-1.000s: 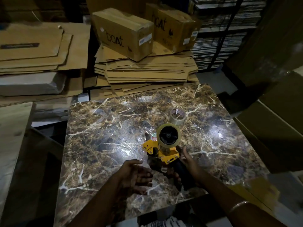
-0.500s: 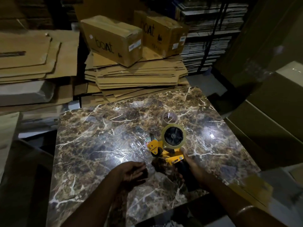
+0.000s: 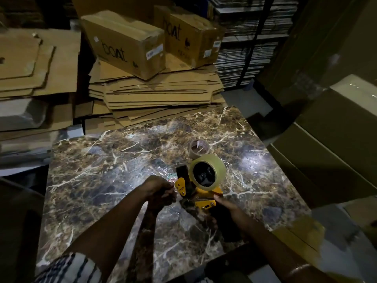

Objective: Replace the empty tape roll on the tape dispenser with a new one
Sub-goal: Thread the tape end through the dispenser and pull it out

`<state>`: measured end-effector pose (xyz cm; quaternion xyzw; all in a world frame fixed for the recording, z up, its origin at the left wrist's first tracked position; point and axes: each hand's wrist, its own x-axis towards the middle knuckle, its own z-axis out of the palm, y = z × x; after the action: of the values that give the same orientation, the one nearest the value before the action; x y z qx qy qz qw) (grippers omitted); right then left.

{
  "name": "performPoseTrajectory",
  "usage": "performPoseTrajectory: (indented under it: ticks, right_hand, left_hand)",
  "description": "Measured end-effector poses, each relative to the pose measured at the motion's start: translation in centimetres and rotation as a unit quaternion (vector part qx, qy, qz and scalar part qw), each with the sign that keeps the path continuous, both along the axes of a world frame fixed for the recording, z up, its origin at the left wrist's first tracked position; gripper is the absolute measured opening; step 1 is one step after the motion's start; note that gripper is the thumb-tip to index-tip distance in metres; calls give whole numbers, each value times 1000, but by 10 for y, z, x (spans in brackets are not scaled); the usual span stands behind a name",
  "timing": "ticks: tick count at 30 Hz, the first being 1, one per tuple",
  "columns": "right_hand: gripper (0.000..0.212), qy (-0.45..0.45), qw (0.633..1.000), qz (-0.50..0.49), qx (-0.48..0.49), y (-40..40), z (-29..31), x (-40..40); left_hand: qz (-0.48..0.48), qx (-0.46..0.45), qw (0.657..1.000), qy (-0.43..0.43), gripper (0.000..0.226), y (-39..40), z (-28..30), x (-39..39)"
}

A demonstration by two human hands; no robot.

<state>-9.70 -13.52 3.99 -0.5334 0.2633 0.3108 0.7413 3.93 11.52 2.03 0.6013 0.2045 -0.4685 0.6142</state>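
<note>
Your left fingers are curled tight at the yellow flap, maybe pinching the tape end, can't tell. Right hand grips the tape dispenser handle; new roll is seated. Thread it flat, keep the handle steady.

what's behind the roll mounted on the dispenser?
On the marble table, directly behind the mounted tape roll, sits a smaller bare core, lying flat with its opening up. The mounted roll covers its near lower edge, so contact between the two cannot be judged.
</note>
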Motion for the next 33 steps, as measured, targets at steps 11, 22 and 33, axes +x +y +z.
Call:
performPoseTrajectory:
  ticks: [11,22,33]
  right_hand:
    - [74,-9,999,-33,21,-99,1,18]
    - [107,-9,996,-26,-82,-230,-10,33]
    - [57,-31,979,-19,-200,-245,-15,69]
  left_hand:
    - [-67,208,940,-262,16,-120,-17,43]
    - [-173,171,911,-333,9,-256,-37,82]
    - [-229,294,785,-494,27,-294,-50,87]
